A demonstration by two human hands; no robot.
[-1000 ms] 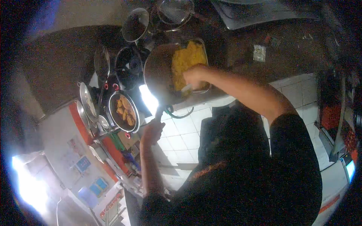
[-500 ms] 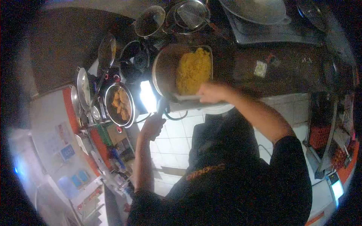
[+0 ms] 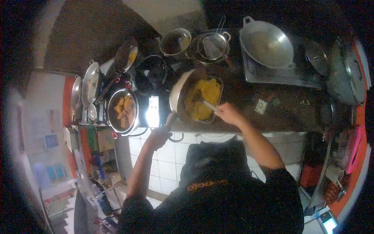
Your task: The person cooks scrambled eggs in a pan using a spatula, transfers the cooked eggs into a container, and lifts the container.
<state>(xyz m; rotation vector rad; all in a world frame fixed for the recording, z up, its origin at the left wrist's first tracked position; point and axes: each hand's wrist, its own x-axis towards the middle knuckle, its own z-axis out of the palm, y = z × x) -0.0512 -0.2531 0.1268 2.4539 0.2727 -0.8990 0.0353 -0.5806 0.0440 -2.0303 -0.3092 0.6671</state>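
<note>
My left hand is closed around the dark handle of a wide, deep pan at the counter's front edge. Yellow food, like seasoned rice or mash, lies heaped toward the pan's right side, leaving dark bottom exposed in the middle. In my right hand is a pale-handled utensil; its far end is down in the food, so its head cannot be made out. Left of the pan, a bright lit phone-like rectangle glows near my left hand.
A pot of orange-brown fried pieces stands at left. Behind are a black burner or pan, a steel pot and a strainer. A large wok sits at back right; a small packet lies on the counter.
The view has tilted, showing more of the back counter. My right hand has moved from the pan's near edge to its right side, and the utensil now reaches into the yellow food.
</note>
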